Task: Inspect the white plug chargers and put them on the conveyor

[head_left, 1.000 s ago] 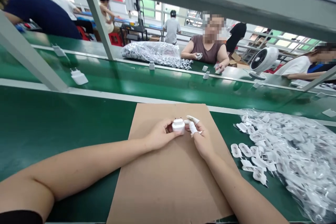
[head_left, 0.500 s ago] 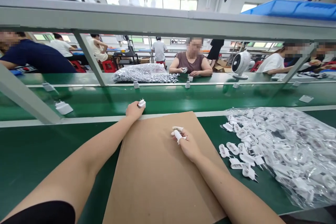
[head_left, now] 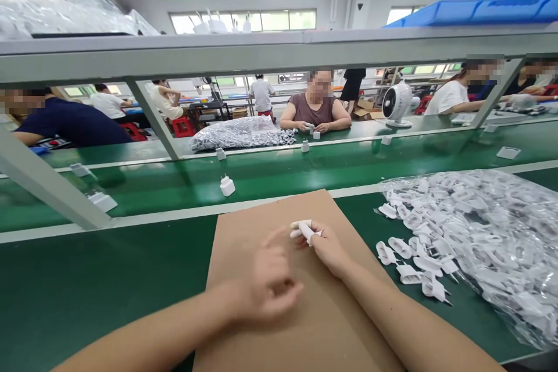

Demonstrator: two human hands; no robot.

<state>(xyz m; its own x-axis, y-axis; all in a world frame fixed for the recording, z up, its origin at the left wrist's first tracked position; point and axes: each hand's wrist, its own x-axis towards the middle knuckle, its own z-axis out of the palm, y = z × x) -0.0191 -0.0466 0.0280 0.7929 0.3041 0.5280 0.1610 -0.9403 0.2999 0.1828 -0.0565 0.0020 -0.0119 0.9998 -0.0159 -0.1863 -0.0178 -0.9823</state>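
My left hand (head_left: 274, 279) is smeared by motion above a brown cardboard sheet (head_left: 257, 343). Its index finger and thumb stretch apart, and nothing shows in it. Just to its right, my right hand (head_left: 320, 241) stays over the sheet with white covers on its thumb and fingers. Those fingertips are closed together; whether something small sits between them is hidden. A white plug adapter (head_left: 227, 186) stands on the green belt (head_left: 270, 174) past the sheet's far edge, pins up, apart from both hands.
At right lies a clear plastic bag (head_left: 492, 232) of white plug parts, with several loose plug parts (head_left: 410, 273) beside it. More white adapters dot the belt. A shelf beam (head_left: 279, 55) on slanted posts crosses ahead. Opposite sits a co-worker (head_left: 316, 107) beside a white fan (head_left: 397, 103).
My left hand has let go of the white plug adapter on the belt and drawn back over the cardboard towards my right hand. The camera view has tilted up slightly.
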